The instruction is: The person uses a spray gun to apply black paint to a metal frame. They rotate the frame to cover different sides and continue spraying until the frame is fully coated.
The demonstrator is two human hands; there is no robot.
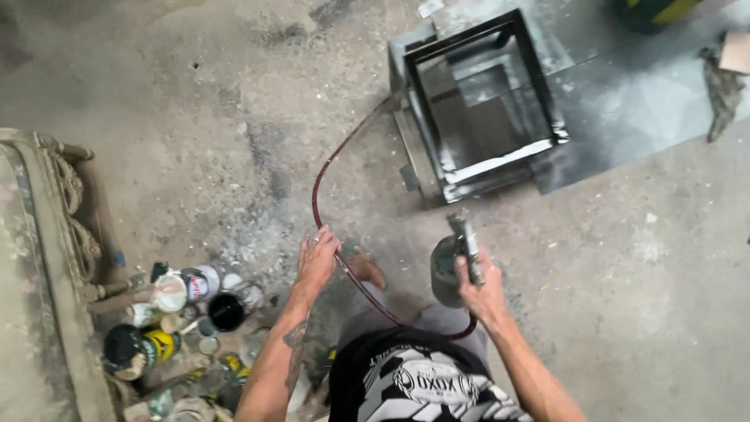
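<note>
My right hand (482,291) grips a spray gun (461,254) with a grey metal cup, held upright in front of me. A dark red air hose (322,184) runs from the gun behind my legs, loops left and curves up toward the frame. My left hand (317,258) is closed around that hose near its bend. Ahead on the concrete floor stands a black square metal frame (484,101), glossy with wet paint, resting on grey sheet metal (648,101).
Several paint cans and jars (187,309) crowd the floor at my lower left, beside an old ornate metal piece (55,258). A cardboard scrap (736,51) lies at the far right. Bare dusty concrete surrounds me.
</note>
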